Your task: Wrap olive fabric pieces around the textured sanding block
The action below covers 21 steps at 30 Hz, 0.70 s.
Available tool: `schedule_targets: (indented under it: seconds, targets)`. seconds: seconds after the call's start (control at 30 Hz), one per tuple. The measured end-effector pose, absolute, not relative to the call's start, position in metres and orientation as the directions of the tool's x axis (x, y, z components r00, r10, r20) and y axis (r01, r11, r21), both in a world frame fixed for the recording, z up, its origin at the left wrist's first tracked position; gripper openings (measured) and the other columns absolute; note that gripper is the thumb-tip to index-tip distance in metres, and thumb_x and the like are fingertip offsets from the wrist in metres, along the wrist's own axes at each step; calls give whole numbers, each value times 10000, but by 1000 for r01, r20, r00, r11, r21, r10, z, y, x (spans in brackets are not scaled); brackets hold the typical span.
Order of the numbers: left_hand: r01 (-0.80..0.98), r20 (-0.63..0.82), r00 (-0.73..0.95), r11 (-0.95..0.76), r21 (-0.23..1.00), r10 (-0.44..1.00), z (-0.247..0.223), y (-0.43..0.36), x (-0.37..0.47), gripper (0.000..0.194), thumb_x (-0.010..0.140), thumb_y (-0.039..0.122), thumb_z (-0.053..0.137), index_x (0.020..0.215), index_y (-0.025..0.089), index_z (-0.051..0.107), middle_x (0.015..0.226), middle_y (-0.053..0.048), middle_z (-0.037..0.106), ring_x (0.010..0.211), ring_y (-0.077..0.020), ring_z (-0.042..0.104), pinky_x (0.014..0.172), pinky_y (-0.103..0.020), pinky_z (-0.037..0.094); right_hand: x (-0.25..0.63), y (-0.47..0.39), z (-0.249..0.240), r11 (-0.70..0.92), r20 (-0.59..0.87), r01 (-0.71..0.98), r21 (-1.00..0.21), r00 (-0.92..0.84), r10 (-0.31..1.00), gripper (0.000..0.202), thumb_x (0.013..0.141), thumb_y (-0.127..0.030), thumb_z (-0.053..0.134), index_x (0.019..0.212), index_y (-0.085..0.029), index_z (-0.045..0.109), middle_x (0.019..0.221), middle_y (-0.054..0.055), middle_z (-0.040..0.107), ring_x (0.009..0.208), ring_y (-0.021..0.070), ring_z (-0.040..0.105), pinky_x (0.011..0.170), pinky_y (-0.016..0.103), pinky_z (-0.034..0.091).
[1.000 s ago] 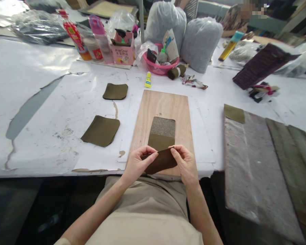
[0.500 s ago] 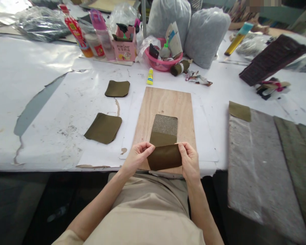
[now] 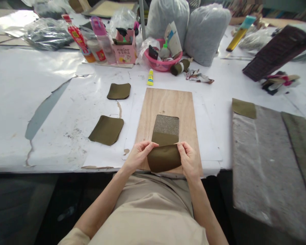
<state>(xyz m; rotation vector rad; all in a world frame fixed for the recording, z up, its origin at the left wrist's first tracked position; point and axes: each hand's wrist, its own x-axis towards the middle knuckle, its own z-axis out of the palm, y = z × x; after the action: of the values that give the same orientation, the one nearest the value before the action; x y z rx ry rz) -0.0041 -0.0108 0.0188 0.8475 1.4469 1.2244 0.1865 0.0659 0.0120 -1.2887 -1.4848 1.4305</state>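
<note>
An olive fabric piece (image 3: 164,158) is stretched between my two hands over the near part of a wooden board (image 3: 173,102). My left hand (image 3: 140,154) pinches its upper left corner, and my right hand (image 3: 190,159) pinches the upper right corner. Just beyond it on the board lies a piece with a speckled grey upper part and an olive lower band (image 3: 166,127). To the left, on the white table covering, rest two stacks of olive pieces, a smaller one (image 3: 118,91) and a larger one (image 3: 107,130).
A yellow glue tube (image 3: 150,77) lies beyond the board. Behind it stand a pink basket (image 3: 163,64), bottles, a pink box (image 3: 124,52) and stuffed plastic bags (image 3: 206,34). At the right, a grey sheet (image 3: 265,163) hangs over the table's edge.
The view has shifted slightly, so the table things sit a little differently in the picture. The held fabric bows a bit more at its lower edge. Both hands keep their grip.
</note>
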Motion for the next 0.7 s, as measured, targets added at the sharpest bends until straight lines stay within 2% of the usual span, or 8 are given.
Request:
schedule_targets:
  seconds: [0.07,0.17,0.37,0.57,0.7]
  targets:
    - [-74,-244,-179,234,969,953,21,-8,-5,410,826,517,648,978,143,722,940,-75,729,859,-185,651,769,-263,506,186,66,11,-103,-146,169,-980,-270,952,362,898,-544,544,788,-204,600,680,-24,559,650,140,484,586,239,354]
    - [-53,-255,-120,250,967,960,23,-3,-4,360,785,466,705,951,147,715,872,-55,721,774,-159,639,693,-235,494,184,65,9,-109,-147,149,-983,-275,950,365,891,-549,550,767,-207,585,666,-29,535,632,134,458,572,241,337]
    - [-33,-281,-107,279,960,954,24,1,-6,329,792,458,693,817,132,668,715,-10,638,636,-102,547,564,-186,396,182,61,4,-214,-211,22,-977,-297,931,374,876,-561,571,760,-206,582,657,-29,531,616,127,463,560,242,361]
    - [-16,-264,-107,263,965,959,23,-1,-11,309,823,444,663,817,136,648,730,0,621,659,-95,539,603,-185,398,181,57,14,-368,-307,-91,-925,-389,869,300,752,-466,753,833,-205,629,779,-24,644,687,128,559,642,242,451]
    - [74,-207,-108,216,974,972,23,-1,-13,292,848,430,629,818,141,648,764,-11,633,703,-115,560,643,-203,424,179,54,18,-425,-339,-149,-893,-399,852,271,746,-423,770,821,-198,638,777,-26,664,690,116,574,662,231,468]
